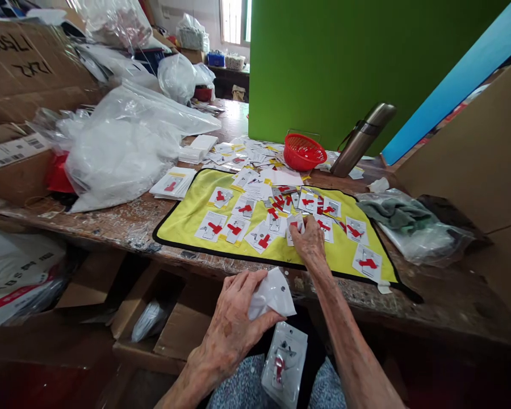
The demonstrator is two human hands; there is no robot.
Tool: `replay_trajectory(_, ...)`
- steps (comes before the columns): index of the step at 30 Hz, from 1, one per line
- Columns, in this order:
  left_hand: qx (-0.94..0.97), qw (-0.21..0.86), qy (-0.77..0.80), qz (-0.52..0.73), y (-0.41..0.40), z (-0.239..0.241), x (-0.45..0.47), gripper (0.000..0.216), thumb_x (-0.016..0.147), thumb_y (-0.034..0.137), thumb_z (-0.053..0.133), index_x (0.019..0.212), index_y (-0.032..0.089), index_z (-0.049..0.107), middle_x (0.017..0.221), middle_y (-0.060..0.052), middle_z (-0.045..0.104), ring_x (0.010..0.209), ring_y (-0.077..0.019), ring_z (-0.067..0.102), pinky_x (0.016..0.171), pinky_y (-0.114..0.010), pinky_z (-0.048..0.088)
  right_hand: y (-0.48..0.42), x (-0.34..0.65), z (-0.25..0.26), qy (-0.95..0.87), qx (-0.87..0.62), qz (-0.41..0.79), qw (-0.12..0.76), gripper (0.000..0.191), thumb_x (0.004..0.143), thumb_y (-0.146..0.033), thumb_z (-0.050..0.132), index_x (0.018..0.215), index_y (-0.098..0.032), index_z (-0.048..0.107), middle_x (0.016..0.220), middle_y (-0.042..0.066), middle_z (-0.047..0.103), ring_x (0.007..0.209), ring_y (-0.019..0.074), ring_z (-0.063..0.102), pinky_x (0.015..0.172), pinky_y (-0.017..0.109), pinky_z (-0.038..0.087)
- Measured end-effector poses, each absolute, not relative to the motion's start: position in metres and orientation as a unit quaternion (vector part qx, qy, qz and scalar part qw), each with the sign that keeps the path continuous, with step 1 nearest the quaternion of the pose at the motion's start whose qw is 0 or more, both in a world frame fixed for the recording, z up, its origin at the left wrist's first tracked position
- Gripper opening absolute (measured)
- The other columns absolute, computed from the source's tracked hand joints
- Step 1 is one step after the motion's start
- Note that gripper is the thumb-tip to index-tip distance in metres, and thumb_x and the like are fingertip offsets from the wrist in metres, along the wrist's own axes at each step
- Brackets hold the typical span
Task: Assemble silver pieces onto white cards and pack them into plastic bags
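Observation:
My left hand (234, 315) is closed on a small white plastic bag (272, 294), pinched between thumb and fingers in front of the table edge. Over the yellow cloth (183, 218), my right hand (310, 241) grips a white card with a red piece (295, 226) by its edge. Around it lie several similar printed cards (263, 237) with red pieces, some overlapping. Below my hands, a stack of clear-bagged cards (284, 363) with a red item on top rests on my lap.
Behind the cloth are loose cards, a red basket (304, 152) and a leaning steel thermos (361, 142) against a green panel (357, 62). Large plastic bags (123, 142) and a cardboard box (29, 74) crowd the left. A grey-green rag (394, 210) lies on plastic at the right.

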State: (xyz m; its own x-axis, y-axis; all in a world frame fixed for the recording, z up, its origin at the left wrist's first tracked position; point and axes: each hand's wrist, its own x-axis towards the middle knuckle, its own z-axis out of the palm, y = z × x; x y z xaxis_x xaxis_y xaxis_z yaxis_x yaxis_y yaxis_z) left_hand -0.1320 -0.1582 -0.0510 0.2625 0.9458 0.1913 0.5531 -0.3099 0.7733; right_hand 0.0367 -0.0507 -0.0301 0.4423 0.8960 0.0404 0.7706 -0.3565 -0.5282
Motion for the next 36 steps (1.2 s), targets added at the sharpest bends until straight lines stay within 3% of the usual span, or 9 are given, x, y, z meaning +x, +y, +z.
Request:
replay_trajectory(3,0.726,0.304,0.515,0.339,-0.156,-0.047,-0.134,0.035,0.071,0.027,0.073,0.102,0.021,0.060,0.096,-0.002,0.068,0.085,-0.0190,0.060,0.077,-0.034,0.047,-0.073,0.055,-0.016,-0.560,-0.756,0.164,0.297,0.010,0.079,-0.028,0.052,0.082,-0.019,0.053,0.076,0.003,0.060,0.068,0.0182,0.054,0.062,0.029,0.039)
replay_trajectory(5,0.721,0.303,0.523,0.339,-0.155,-0.046,-0.134,0.032,0.072,0.026,0.072,0.101,0.022,0.060,0.095,-0.001,0.068,0.082,-0.0179,0.060,0.076,-0.032,0.045,-0.096,0.068,-0.005,-0.611,-0.683,0.231,0.325,0.017,0.078,-0.037,0.056,0.078,-0.021,0.051,0.074,0.000,0.058,0.065,0.0161,0.051,0.059,0.027,0.039)
replay_trajectory(10,0.735,0.290,0.517,0.330,-0.151,-0.046,-0.131,0.037,0.071,0.028,0.074,0.103,0.021,0.058,0.093,-0.001,0.068,0.083,-0.0187,0.060,0.076,-0.033,0.044,-0.147,0.079,0.005,-0.644,-0.590,0.410,0.261,0.027,0.083,-0.048,0.054,0.087,-0.022,0.057,0.079,-0.001,0.061,0.068,0.0154,0.055,0.060,0.026,0.043)
replay_trajectory(15,0.797,0.227,0.466,0.312,-0.148,-0.047,-0.128,0.050,0.068,0.036,0.077,0.110,0.019,0.054,0.101,-0.006,0.066,0.090,-0.0225,0.060,0.079,-0.037,0.042,-0.157,0.077,0.003,-0.693,-0.582,0.389,0.172,0.023,0.085,-0.045,0.052,0.089,-0.023,0.058,0.091,0.002,0.065,0.085,0.0197,0.058,0.076,0.030,0.045)
replay_trajectory(22,0.858,0.184,0.408,0.254,-0.154,-0.056,-0.124,0.061,0.066,0.035,0.079,0.116,0.019,0.049,0.103,-0.006,0.064,0.094,-0.0242,0.058,0.085,-0.041,0.039,-0.145,0.076,0.000,-0.734,-0.512,0.440,0.075,0.015,0.085,-0.034,0.051,0.092,-0.023,0.043,0.092,0.002,0.059,0.083,0.0171,0.056,0.075,0.029,0.043)
replay_trajectory(25,0.853,0.194,0.407,0.262,-0.156,-0.057,-0.123,0.062,0.065,0.031,0.081,0.116,0.018,0.047,0.102,-0.006,0.064,0.092,-0.0236,0.058,0.087,-0.042,0.039,-0.139,0.068,-0.005,-0.717,-0.531,0.442,0.091,0.022,0.082,-0.034,0.055,0.093,-0.022,0.040,0.091,0.002,0.058,0.082,0.0173,0.055,0.074,0.030,0.042)
replay_trajectory(30,0.822,0.226,0.429,0.299,-0.154,-0.052,-0.126,0.062,0.063,0.035,0.081,0.112,0.018,0.048,0.101,-0.005,0.065,0.093,-0.0227,0.059,0.085,-0.039,0.041,-0.137,0.072,-0.006,-0.601,-0.542,0.568,0.147,0.038,0.077,-0.050,0.060,0.094,-0.022,0.041,0.078,-0.001,0.059,0.064,0.0138,0.051,0.055,0.025,0.039)
replay_trajectory(36,0.818,0.246,0.418,0.310,-0.155,-0.052,-0.123,0.057,0.067,0.034,0.079,0.112,0.017,0.049,0.100,-0.006,0.066,0.092,-0.0223,0.060,0.087,-0.041,0.039,-0.147,0.069,-0.016,-0.610,-0.555,0.521,0.221,0.036,0.080,-0.050,0.058,0.065,-0.018,0.051,0.066,-0.001,0.053,0.063,0.0123,0.049,0.057,0.025,0.039)
